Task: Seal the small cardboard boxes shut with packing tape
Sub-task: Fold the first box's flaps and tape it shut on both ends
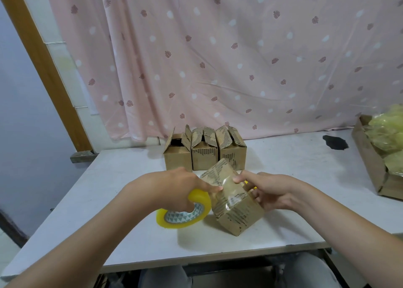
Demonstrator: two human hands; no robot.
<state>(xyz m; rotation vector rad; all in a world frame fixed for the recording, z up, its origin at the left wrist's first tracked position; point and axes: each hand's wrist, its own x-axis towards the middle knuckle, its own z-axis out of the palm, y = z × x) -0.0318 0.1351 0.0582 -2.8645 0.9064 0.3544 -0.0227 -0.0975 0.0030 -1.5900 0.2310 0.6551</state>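
Improvised packing station in a domestic room. A pink curtain (218, 58) printed with leaves and dots hangs as backdrop behind a plain white table (109, 200); a wooden door frame (43, 69) stands at left. 3 small open cardboard boxes (205, 152) stand in a row, and a carton of crumpled yellowish plastic (383, 157) sits at right.

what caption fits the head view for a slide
Left hand grips tape roll, right hand steadies tilted box; three open boxes behind.
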